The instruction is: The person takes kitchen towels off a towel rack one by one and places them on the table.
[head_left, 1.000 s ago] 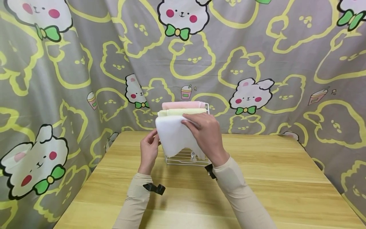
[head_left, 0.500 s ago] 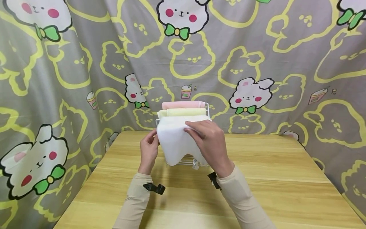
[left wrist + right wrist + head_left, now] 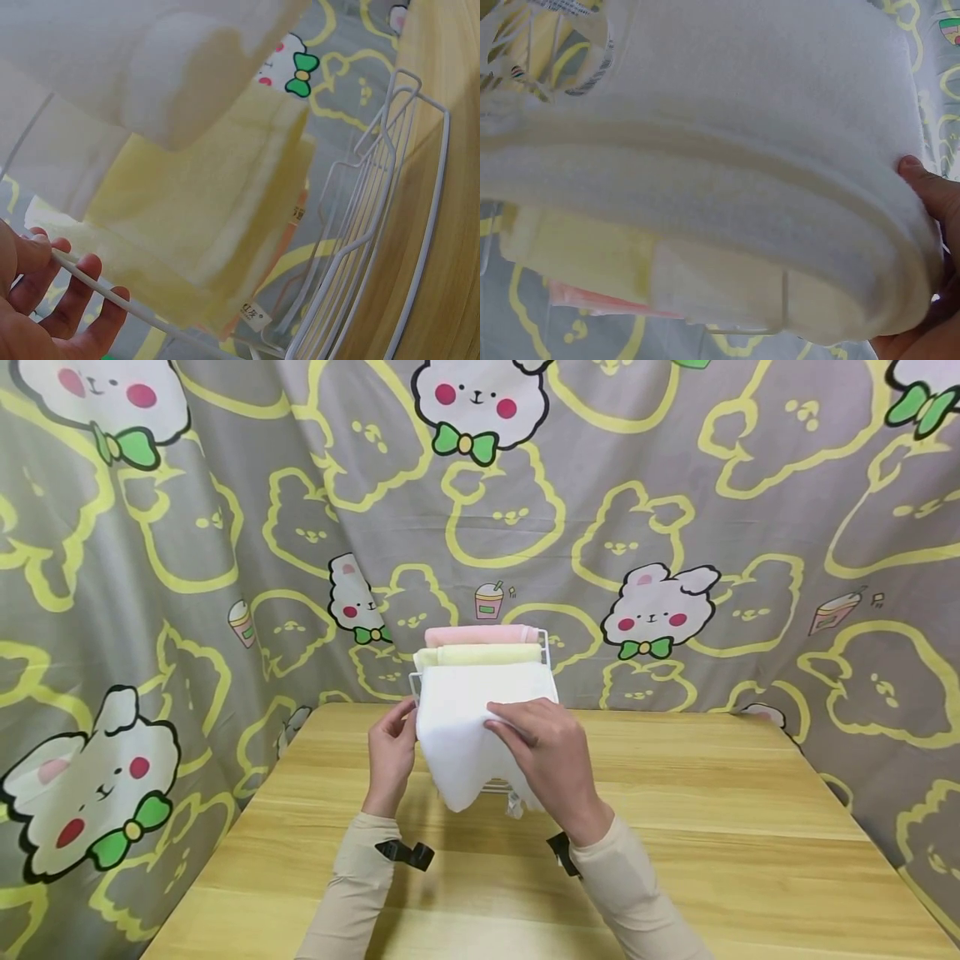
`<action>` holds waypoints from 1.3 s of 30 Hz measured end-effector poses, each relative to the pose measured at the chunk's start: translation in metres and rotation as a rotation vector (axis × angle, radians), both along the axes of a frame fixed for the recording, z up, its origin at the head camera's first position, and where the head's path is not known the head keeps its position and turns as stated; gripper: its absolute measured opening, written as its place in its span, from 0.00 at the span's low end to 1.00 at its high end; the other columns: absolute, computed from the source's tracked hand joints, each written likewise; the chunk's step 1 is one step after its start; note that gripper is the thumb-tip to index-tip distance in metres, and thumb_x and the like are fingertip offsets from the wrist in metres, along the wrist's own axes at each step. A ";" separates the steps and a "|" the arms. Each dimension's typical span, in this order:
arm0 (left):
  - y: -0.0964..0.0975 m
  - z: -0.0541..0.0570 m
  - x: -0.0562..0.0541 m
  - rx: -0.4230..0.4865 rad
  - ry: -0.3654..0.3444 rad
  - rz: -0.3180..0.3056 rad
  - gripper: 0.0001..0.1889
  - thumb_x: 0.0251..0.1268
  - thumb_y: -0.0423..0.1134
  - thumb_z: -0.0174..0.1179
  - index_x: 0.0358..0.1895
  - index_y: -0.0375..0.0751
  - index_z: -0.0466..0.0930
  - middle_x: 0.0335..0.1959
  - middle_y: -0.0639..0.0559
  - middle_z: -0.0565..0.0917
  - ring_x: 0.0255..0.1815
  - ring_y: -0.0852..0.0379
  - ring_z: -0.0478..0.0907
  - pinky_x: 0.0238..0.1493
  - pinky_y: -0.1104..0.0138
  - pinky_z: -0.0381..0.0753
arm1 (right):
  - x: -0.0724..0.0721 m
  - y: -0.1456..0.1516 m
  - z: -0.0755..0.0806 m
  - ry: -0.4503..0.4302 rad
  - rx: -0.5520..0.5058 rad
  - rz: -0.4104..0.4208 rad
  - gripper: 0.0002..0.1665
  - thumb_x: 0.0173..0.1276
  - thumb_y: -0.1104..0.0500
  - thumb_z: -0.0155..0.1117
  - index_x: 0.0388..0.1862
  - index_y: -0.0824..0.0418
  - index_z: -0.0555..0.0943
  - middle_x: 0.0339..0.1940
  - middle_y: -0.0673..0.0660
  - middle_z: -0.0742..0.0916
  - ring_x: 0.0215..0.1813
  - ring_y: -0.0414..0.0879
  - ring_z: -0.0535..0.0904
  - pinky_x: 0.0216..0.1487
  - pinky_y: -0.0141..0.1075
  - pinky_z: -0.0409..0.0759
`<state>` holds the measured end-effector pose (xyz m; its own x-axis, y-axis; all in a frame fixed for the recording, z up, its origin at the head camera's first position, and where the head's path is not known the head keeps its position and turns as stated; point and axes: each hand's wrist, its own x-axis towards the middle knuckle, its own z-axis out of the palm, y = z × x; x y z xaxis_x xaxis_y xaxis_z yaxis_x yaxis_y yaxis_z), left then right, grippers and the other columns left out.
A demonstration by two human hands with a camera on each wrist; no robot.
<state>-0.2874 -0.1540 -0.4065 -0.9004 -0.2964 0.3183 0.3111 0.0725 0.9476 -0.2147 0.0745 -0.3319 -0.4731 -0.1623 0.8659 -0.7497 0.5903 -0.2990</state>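
Observation:
A white wire rack stands on the table, draped with folded towels. My left hand holds the rack's left side; in the left wrist view its fingers curl round a white rod. The white towel hangs over the near part, its front edge drooping in a curve. My right hand pinches that towel's front fold between thumb and fingers. Behind it lie a pale yellow towel and, farthest back, a pink towel. The rack's lower front is mostly hidden by the white towel.
Crinkled clear plastic with print shows below the white towel. A small printed label hangs at the yellow towel's edge. The wooden table extends on both sides, and a patterned curtain closes the back.
My right hand has drawn the white towel toward me and down, so its front edge hangs lower and more of its top shows. The left hand and rack stay put.

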 end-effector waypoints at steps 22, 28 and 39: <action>-0.002 -0.002 0.001 0.010 -0.012 -0.020 0.15 0.76 0.37 0.60 0.60 0.40 0.84 0.46 0.40 0.87 0.35 0.61 0.83 0.32 0.72 0.86 | 0.016 -0.001 -0.017 0.018 0.009 -0.010 0.15 0.58 0.60 0.81 0.45 0.57 0.92 0.37 0.51 0.93 0.37 0.45 0.86 0.39 0.39 0.86; -0.002 -0.002 0.000 0.009 -0.017 -0.022 0.15 0.76 0.38 0.60 0.61 0.41 0.84 0.54 0.40 0.86 0.39 0.62 0.84 0.39 0.73 0.87 | 0.019 0.002 -0.018 0.017 0.023 -0.003 0.15 0.58 0.59 0.80 0.45 0.57 0.91 0.37 0.51 0.93 0.37 0.44 0.86 0.38 0.38 0.86; -0.002 0.000 0.000 0.029 -0.004 -0.053 0.15 0.77 0.36 0.59 0.60 0.38 0.83 0.57 0.42 0.85 0.45 0.62 0.83 0.57 0.53 0.87 | 0.023 0.007 -0.022 -0.049 0.083 -0.014 0.15 0.59 0.56 0.80 0.46 0.55 0.91 0.37 0.49 0.93 0.38 0.42 0.87 0.36 0.36 0.87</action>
